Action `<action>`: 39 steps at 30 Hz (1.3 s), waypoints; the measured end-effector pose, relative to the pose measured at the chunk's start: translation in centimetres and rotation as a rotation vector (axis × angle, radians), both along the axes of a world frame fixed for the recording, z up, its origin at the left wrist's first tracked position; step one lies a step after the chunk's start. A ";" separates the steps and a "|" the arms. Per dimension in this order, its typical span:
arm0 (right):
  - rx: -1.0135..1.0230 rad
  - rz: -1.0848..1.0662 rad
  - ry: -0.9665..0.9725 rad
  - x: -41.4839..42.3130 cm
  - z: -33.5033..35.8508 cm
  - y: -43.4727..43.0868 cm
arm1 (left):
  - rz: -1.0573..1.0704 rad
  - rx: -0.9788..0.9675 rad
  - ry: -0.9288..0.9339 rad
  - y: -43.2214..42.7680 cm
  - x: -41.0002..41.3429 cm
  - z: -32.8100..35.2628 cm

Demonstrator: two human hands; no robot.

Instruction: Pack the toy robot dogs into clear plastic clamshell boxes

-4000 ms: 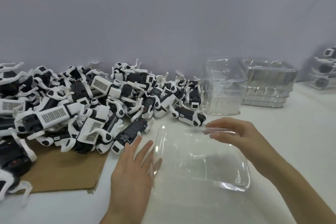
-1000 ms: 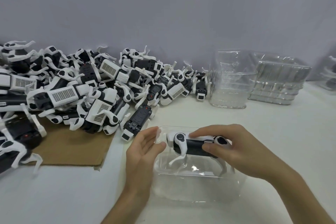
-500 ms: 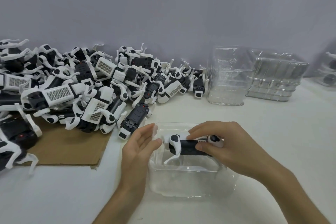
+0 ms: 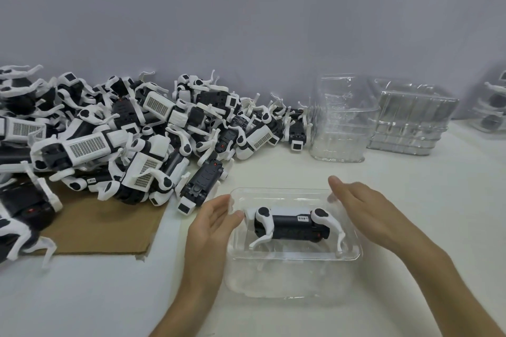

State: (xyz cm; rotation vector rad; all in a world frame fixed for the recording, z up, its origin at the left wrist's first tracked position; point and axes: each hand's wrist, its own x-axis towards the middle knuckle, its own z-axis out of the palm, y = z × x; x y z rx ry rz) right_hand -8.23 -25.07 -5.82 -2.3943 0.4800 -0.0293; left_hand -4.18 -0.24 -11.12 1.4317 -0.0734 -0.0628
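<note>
Resting with grip spread, my left hand [image 4: 213, 224] and right hand [image 4: 367, 210] sit at the sides of the box [image 4: 287, 279] on the counter [image 4: 410, 186]. The dog [image 4: 291, 224] stands inside. I fear its legs could stop the box shutting.

White table [image 4: 82, 295]: cardboard [image 4: 104, 227], toy dog pile [image 4: 123, 131], clamshell box [image 4: 287, 282], box stacks [image 4: 410, 123].
</note>
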 end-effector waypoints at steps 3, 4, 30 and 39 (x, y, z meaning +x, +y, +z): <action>0.112 0.018 0.051 0.0 -0.1 0.0 | -0.020 0.007 -0.026 0.1 0.0 0.0; 0.207 0.048 0.025 0.4 0.0 0.4 | -0.018 -0.017 -0.028 0.2 0.0 0.0; 0.646 0.270 -0.430 -0.2 0.9 0.6 | -0.285 0.005 -0.166 0.6 0.3 -0.5; 0.606 0.252 -0.462 -0.2 0.9 1.1 | -0.189 0.030 -0.154 0.3 0.3 -1.0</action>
